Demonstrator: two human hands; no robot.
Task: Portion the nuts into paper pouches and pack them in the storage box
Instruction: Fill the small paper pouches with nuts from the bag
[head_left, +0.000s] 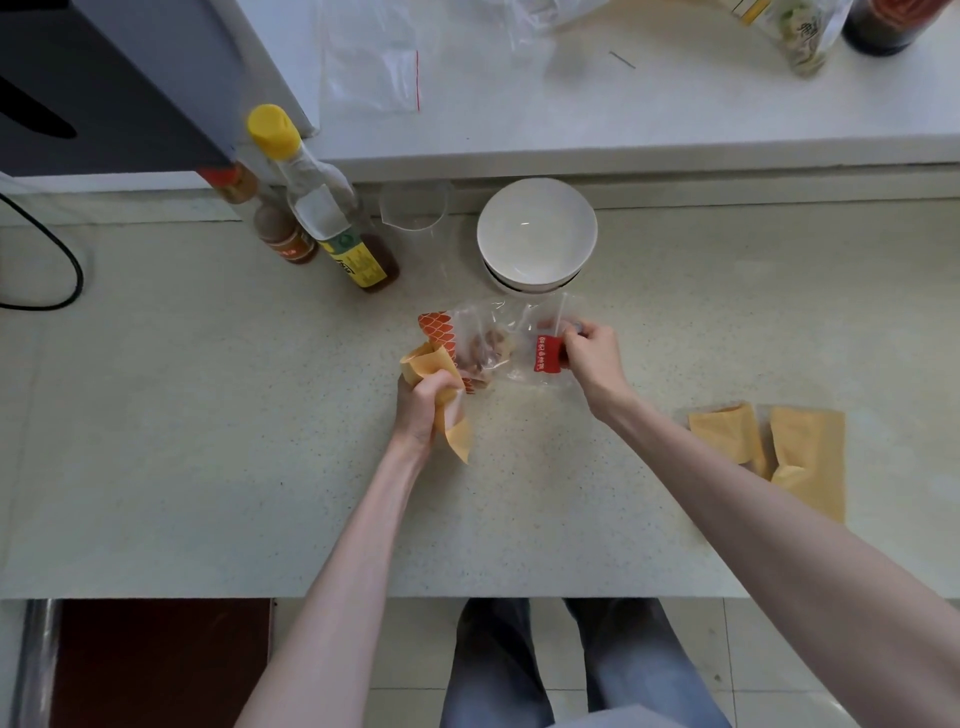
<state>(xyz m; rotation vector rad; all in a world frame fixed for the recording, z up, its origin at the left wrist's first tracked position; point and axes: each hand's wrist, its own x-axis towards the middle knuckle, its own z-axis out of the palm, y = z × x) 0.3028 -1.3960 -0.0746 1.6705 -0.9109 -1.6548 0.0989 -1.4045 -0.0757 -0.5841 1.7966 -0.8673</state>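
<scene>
At the middle of the pale speckled surface (208, 415), both hands work close together over the clear plastic nut bag (498, 338). The left hand (423, 405) has its grip pressed together in a fist around the lower part of a yellow paper pouch (441, 384), so the pouch's open mouth points up and toward the bag; held this way, it seems meant to serve as a funnel-like target for pouring. The right hand (589, 353) pinches the bag's far end, near its red label (548, 353), between thumb and fingers, which I judge lifts that end so the nuts (488, 351) slide down toward the end with the orange scale pattern, right beside the pouch mouth. The nuts sit bunched in that lower part of the bag, touching or nearly touching the pouch's rim; whether any have entered the pouch cannot be told. Two more yellow pouches (769, 447) lie flat to the right, well apart from the hands, probably kept within easy reach for the next portions; whether they are filled is unclear. A white bowl (537, 234) stands just behind the bag, and sauce bottles (317, 208) stand farther left, clear of the work. No storage box is visible, so packing looks some way off.
</scene>
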